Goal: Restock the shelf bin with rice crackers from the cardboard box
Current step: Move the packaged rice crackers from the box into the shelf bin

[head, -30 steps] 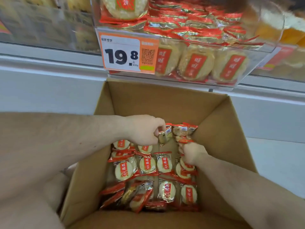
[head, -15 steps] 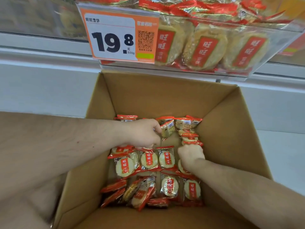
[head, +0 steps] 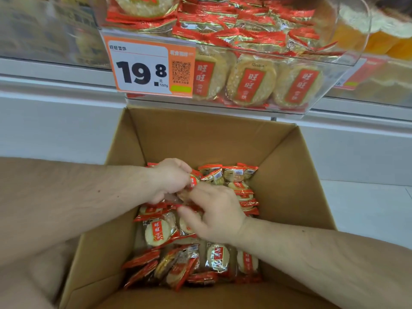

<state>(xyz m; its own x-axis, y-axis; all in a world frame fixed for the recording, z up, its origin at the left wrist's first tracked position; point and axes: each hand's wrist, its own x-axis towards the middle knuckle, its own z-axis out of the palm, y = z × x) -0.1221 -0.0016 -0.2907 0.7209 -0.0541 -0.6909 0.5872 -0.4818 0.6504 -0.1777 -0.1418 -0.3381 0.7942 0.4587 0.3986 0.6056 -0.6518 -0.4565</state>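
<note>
The head view, the only 1 here, looks down into an open box [head: 196,139] standing right under a clear bin [head: 347,61] on the shelf, so the lift from one to the other is short. The box holds loose packs [head: 158,233] of rice crackers, some lying flat with the red label up, others on edge along the far wall and in the near left corner. Both hands reach in and meet over the middle of the pile. The left hand [head: 170,178] comes in from the left with its fingers curled down around a pack [head: 193,181], which pokes out red at the fingertips; it looks gripped from above, likely to gather several before lifting. The right hand [head: 215,214] lies just beside and a little nearer, its thumb stretched left over the flat packs and its fingers bent toward the left hand. Whether it pinches a pack or only steadies the pile I cannot tell; motion blur smears the fingertips. The packs lie directly under and between the 2 hands, touching both. The bin above is already well filled, packs pressed against its front wall beside an orange price tag [head: 142,65] reading 19.8. My guess is that this is the gathering step, with the lift to the bin not yet begun.
</note>
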